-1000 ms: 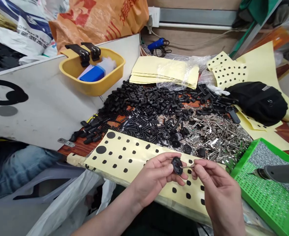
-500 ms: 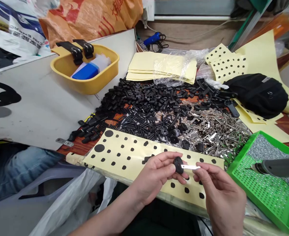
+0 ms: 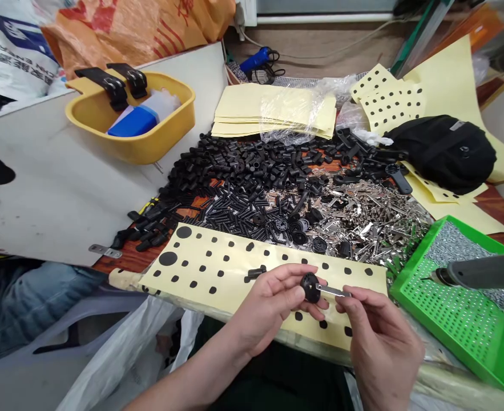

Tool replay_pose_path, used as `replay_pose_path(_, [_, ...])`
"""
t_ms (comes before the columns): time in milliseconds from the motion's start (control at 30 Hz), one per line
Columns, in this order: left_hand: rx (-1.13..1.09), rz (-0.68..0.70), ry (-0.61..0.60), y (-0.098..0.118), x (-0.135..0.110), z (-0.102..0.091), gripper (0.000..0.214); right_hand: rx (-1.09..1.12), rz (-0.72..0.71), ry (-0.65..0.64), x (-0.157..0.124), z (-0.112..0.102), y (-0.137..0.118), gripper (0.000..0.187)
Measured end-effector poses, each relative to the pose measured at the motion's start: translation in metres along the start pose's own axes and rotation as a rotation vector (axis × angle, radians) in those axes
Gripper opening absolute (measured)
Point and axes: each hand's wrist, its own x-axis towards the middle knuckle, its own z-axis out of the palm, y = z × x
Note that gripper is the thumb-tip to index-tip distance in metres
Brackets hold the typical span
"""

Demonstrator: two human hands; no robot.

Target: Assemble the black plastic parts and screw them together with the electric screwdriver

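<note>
My left hand (image 3: 273, 305) pinches a small round black plastic part (image 3: 310, 286) between thumb and fingers. My right hand (image 3: 380, 342) grips a thin flat silver metal piece (image 3: 334, 291), whose tip meets the black part. Both hands hover over a yellow sheet with black dots (image 3: 234, 268) at the table's near edge. Behind it lie a heap of black plastic tubes and pins (image 3: 252, 171) and a heap of shiny metal pieces (image 3: 375, 222).
A green perforated tray (image 3: 452, 319) with small screws sits at the right, a grey power screwdriver (image 3: 478, 273) lying across it. A yellow bin (image 3: 149, 142) stands at the back left, a black bag (image 3: 444, 151) at the back right, and stacked yellow sheets (image 3: 273, 111) behind the parts.
The view has drifted right and down. The metal piece, first hidden between my right fingers, now shows as a flat strip set against the black part.
</note>
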Motion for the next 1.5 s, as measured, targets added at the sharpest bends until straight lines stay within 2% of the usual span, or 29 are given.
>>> replay_pose_path(267, [-0.006, 0.004, -0.005, -0.002, 0.002, -0.001, 0.031, 0.016, -0.212, -0.094, 0.001, -0.001, 0.002, 0.007])
replay_pose_path(533, [0.027, -0.028, 0.001, -0.005, 0.002, -0.006, 0.033, -0.019, -0.288, -0.081, 0.003, -0.004, 0.005, 0.005])
replay_pose_path(900, [0.061, -0.209, -0.029, -0.006, 0.001, -0.012, 0.039, -0.013, -0.517, -0.362, 0.012, -0.012, 0.010, 0.023])
replay_pose_path(1300, [0.022, -0.208, -0.092, -0.006, 0.004, -0.010, 0.032, 0.033, -0.462, -0.360, 0.003, 0.003, 0.009, 0.018])
replay_pose_path(1500, [0.063, -0.145, -0.169, -0.005, 0.002, -0.012, 0.047, 0.018, -0.381, -0.258, 0.002, 0.005, 0.007, 0.009])
